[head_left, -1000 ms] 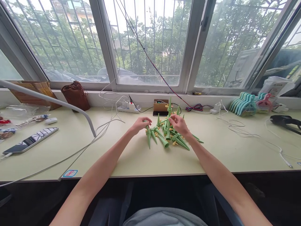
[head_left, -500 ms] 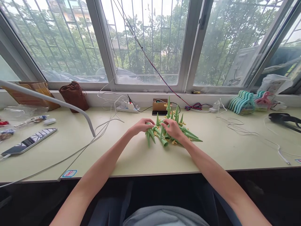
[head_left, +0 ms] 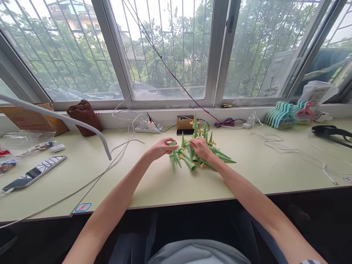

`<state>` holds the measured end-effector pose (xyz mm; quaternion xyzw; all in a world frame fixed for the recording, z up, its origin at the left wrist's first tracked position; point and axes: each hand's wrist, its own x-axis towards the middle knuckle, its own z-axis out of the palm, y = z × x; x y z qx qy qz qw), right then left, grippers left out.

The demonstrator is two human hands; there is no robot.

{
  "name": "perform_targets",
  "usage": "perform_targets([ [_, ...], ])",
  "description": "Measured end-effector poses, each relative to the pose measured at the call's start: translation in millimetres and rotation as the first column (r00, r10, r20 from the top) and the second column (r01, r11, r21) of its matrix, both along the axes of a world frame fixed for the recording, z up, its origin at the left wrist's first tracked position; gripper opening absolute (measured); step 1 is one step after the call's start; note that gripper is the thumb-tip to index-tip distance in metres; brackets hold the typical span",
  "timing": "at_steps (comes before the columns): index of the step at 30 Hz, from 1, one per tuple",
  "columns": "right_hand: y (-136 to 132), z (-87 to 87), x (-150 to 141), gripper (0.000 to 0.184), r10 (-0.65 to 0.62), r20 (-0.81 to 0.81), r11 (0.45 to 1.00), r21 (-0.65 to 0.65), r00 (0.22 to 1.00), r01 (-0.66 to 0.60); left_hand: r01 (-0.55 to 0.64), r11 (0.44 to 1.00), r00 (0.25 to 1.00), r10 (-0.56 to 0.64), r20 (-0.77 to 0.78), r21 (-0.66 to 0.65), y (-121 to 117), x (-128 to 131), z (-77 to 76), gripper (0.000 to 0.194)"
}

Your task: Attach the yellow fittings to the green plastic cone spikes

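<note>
A heap of green plastic plant watering spikes (head_left: 217, 151) with small yellow valves lies on the table in front of me. At its left side my left hand (head_left: 162, 147) is closed, with a green spike (head_left: 176, 156) pinched at its wide end and the point hanging down. My right hand (head_left: 200, 147) is bent over the middle of the heap, with thumb and fingers closed around another green spike (head_left: 190, 149); its upper part is hidden by the fingers. Below lies a green tube-like spike (head_left: 189, 164) with its round open end toward me. Several spikes stand point up behind my right hand.
A small cardboard box (head_left: 184, 123) and a dark phone (head_left: 185, 132) are behind the heap. Left are white cables (head_left: 121, 150), a charging phone (head_left: 34, 173) and a brown pouch (head_left: 84, 116). Teal hangers (head_left: 280, 114) and black headgear (head_left: 332, 132) lie right.
My left hand has drawn slightly away from the right hand, its spike now showing more below the fingers. My right hand has barely shifted. The whole view has tilted a little.
</note>
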<state>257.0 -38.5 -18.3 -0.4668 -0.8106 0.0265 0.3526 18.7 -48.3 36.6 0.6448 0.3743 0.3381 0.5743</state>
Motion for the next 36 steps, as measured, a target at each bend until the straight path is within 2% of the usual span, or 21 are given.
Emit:
perform_targets([
  [3,-1.5,4.5,-2.4,0.022,0.007,0.062,1.000,0.026,0.998,-0.008,-0.005,1.000,0.996,0.007,0.087,-0.023,-5.0,-5.9,-2.1,0.040],
  [7,-4.7,20.9,-11.5,0.019,0.041,0.113,0.996,0.074,0.993,-0.049,-0.137,0.990,0.981,0.138,0.136,-0.020,-6.0,-9.2,-10.9,0.043],
  [11,-6.2,37.4,-27.9,0.015,0.222,0.199,0.969,0.069,0.955,-0.239,-0.303,0.953,0.942,0.301,0.149,-0.012,-1.8,-4.6,-21.5,0.049],
  [14,-8.6,37.3,-38.5,0.016,0.279,0.254,0.948,0.081,0.926,-0.308,-0.401,0.916,0.907,0.391,0.154,0.032,-3.3,1.1,-24.6,0.051],
  [18,-18.0,23.7,-40.7,0.017,0.224,0.310,0.957,0.109,0.924,-0.269,-0.375,0.920,0.924,0.361,0.125,0.112,-10.3,8.7,-24.1,0.050],
  [22,-27.3,13.4,-34.5,0.013,0.284,0.212,0.953,0.040,0.935,-0.299,-0.364,0.919,0.931,0.353,0.097,0.152,-13.9,14.7,-24.1,0.051],
  [27,-27.9,12.1,-30.7,0.002,0.305,0.162,0.952,-0.064,0.939,-0.298,-0.340,0.926,0.940,0.328,0.095,0.167,-15.1,17.4,-26.2,0.052],
  [36,-28.5,13.5,-29.8,0.010,0.234,0.176,0.967,-0.145,0.956,-0.210,-0.343,0.925,0.939,0.335,0.076,0.163,-16.5,19.1,-28.2,0.050],
])
